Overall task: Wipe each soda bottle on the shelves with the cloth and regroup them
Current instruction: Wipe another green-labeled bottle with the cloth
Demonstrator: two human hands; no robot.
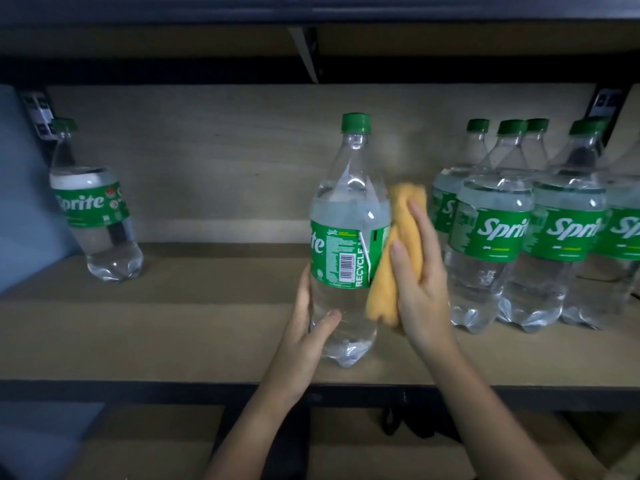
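A clear Sprite bottle (348, 237) with a green cap and green label stands upright at the middle of the wooden shelf (207, 327). My left hand (304, 327) grips its lower body, thumb across the front. My right hand (417, 282) presses a folded orange cloth (398, 258) flat against the bottle's right side, fingers straight and pointing up. Another Sprite bottle (93, 209) stands alone at the far left of the shelf. Several more Sprite bottles (512, 230) stand grouped at the right.
The shelf's black metal front rail (138, 393) runs below my forearms. A lower shelf (138, 445) lies beneath it. An upper shelf with a bracket (306, 50) hangs overhead. A wooden back panel (225, 161) closes the rear.
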